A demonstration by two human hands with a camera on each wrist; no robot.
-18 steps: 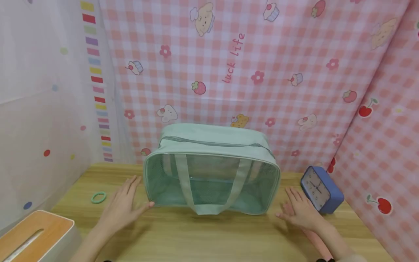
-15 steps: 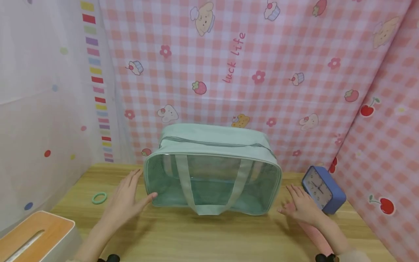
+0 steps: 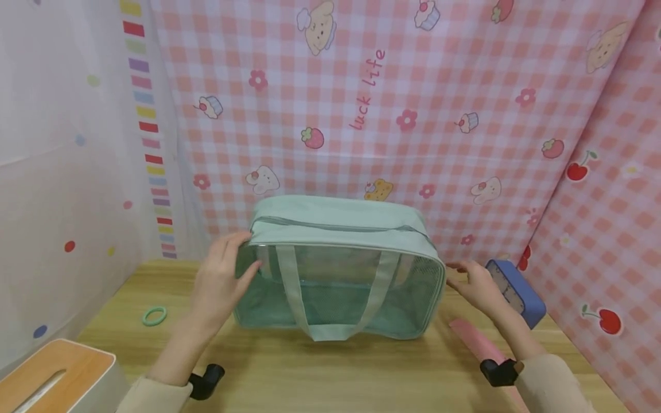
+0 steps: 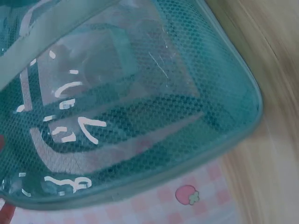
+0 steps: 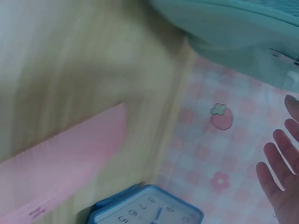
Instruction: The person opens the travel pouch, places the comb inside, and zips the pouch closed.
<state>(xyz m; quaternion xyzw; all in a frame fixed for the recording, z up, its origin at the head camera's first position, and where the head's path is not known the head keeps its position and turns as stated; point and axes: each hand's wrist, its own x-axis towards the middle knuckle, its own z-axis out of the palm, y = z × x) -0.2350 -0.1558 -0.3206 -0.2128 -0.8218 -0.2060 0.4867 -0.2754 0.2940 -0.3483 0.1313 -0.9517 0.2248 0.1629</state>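
A mint-green zipped handbag (image 3: 330,287) with a see-through front and two strap handles stands upright on the table, seen close in the left wrist view too. My left hand (image 3: 219,284) is at its upper left corner, fingertips at the edge and thumb in front of the clear panel; whether they press on it I cannot tell. My right hand (image 3: 477,287) is beside the bag's right side, its fingers stretched towards it. In the right wrist view that right hand (image 5: 282,172) appears with spread fingers and nothing in them, apart from the bag (image 5: 243,42).
A blue alarm clock (image 3: 516,289) stands right of my right hand. A long pink flat object (image 3: 477,338) lies under my right forearm. At left are a green ring (image 3: 154,315) and a tissue box (image 3: 67,373) with a wooden top. Pink checked cloth (image 3: 330,115) hangs behind.
Both hands have risen and moved forward from low beside the bag. The left hand has come to the bag's upper left corner, the right hand nearer its right side. The bag stays nearly in place.
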